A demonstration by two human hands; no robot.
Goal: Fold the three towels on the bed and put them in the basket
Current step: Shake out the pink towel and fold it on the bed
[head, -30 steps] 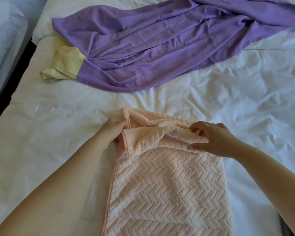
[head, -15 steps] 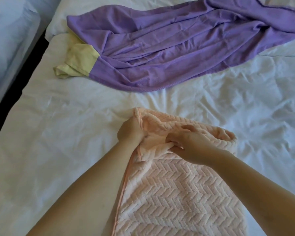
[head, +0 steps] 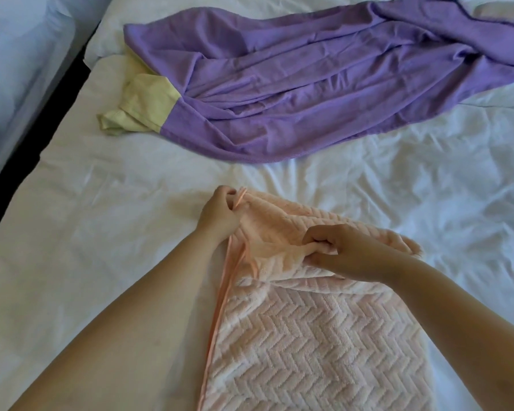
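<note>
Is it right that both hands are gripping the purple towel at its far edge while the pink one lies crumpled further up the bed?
Not quite: the colours are swapped. In the head view the left hand and right hand grip the far edge of the pink towel, and the purple towel lies crumpled further up the bed.

Readable text: you will find none anywhere in this view.
Pink towel (head: 315,336): you see only a woven zigzag pattern, no label or lettering.
Purple towel (head: 294,93): plain cloth, no tag or print that you can read.
Yellow towel (head: 140,105): plain, no writing showing.
White bed sheet (head: 101,218): no brand, number or sign on it.
</note>
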